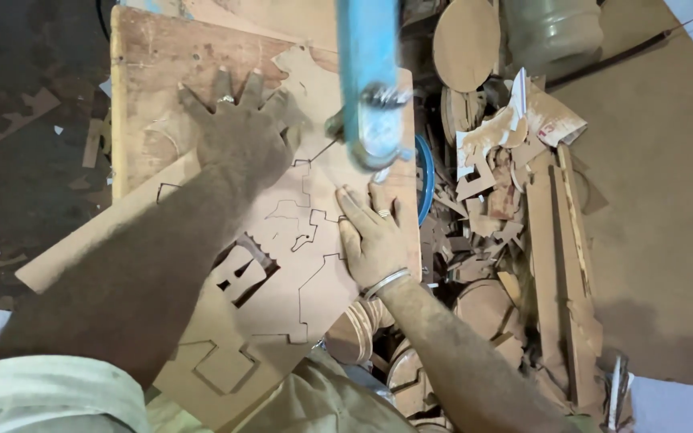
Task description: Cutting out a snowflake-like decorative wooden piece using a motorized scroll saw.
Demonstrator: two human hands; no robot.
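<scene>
The head view looks down on a dusty workshop bench, and the scene is read from its left edge across. On the dark floor at the far left, small brown board offcuts (10, 112) are scattered. Next, a worn rectangular wooden saw table (142, 64) is seen, and on it a thin flat brown fibreboard sheet (282, 265) is laid, overhanging toward the person.

The left hand (238, 132) is spread flat with fingers splayed, pressed on the sheet's far part; nothing is grasped. In the near left part of the sheet an angular shape (238, 273) has already been cut through, and stepped outlines are traced or cut beside it. A thin cut line is seen running up to the blade under the blue metal saw arm (370, 80), so the cutting is judged to be partly done, with the middle outline seemingly unfinished.

The right hand (370, 236) is laid open, palm down, on the sheet just below the blade. Further right, a heap of brown scrap pieces and round discs (507, 208) is piled.
</scene>
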